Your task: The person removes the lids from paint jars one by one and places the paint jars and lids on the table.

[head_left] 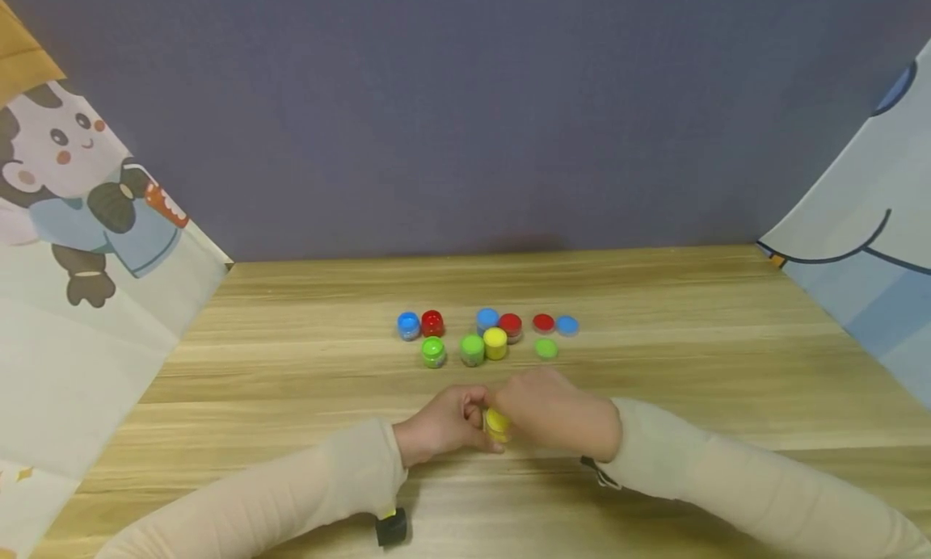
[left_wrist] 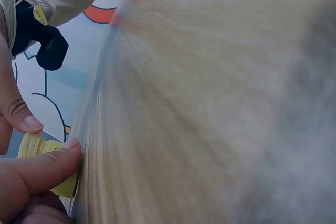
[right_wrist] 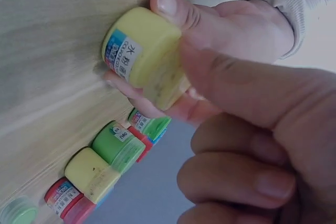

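One yellow jar point(right_wrist: 143, 43) is held at the bench's point(head_left: 291, 365) near middle, left hand point(head_left: 445, 423) curling fingers around it, right hand point(head_left: 558, 415) pinching its lid point(right_wrist: 164, 83), apparently loosening it; lifting that off calls for a steady left grip.

A grey backdrop point(head_left: 480, 123) stands behind a wooden table point(head_left: 691, 341), between 2 cartoon panels point(head_left: 65, 349).

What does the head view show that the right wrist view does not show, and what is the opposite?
Only the head view shows the cartoon figure, the loose red lid and the loose blue lid.
Only the right wrist view shows the printed label on the held yellow jar.
Both show the left hand and right hand at that jar, and other jars.
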Demonstrator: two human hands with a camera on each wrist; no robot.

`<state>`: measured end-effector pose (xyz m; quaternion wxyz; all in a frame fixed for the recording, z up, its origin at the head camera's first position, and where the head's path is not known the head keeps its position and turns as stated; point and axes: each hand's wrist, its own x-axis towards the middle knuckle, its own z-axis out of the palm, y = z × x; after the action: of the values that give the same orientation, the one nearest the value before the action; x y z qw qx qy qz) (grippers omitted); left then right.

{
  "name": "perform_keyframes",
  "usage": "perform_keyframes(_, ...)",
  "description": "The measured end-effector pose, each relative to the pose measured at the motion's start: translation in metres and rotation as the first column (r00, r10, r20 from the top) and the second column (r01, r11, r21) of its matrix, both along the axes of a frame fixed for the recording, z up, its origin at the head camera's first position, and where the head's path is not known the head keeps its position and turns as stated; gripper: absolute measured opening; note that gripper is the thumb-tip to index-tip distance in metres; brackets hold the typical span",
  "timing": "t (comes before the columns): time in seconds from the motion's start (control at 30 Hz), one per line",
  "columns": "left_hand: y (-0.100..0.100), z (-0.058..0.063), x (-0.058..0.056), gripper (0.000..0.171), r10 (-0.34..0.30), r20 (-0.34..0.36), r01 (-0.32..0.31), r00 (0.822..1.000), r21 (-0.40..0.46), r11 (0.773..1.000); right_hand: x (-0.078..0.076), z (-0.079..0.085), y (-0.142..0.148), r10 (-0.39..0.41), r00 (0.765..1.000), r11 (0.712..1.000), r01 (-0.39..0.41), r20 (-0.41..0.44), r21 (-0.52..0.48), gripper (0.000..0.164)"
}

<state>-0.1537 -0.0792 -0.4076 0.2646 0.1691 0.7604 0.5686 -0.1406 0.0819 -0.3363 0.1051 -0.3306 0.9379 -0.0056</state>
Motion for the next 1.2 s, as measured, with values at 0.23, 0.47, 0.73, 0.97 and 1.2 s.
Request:
perform_keyframes(0.23,0.000,-0.001,0.001,0.046,-0.002,0.002,0.002,1.000,0.003,1.000,0.002,0.002,0.003,0.030,0.999,0.999,-0.029,0.018,-0.039,0.018)
perform_keyframes(0.47,0.000,-0.002,0.000,0.046,-0.004,0.008,0.004,1.000,0.007,1.000,0.004,-0.004,0.006,-0.002,1.000,0.980,0.001,-0.007,-0.197,0.020)
perform_keyframes(0.73,0.002,-0.002,0.000,0.033,0.004,0.007,-0.004,1.000,0.018,1.000,0.005,-0.011,0.003,-0.108,0.991,0.984,0.097,-0.073,-0.147,0.048)
perform_keyframes(0.97,0.000,-0.002,0.001,0.033,0.004,0.006,-0.004,1.000,0.003,1.000,0.002,-0.013,0.004,-0.087,0.994,0.987,0.077,-0.064,-0.144,0.042)
perform_keyframes(1.2,0.000,-0.002,0.000,0.036,0.004,-0.001,-0.004,1.000,-0.009,1.000,-0.003,-0.009,0.007,-0.022,1.000,0.990,0.023,0.006,-0.136,0.029)
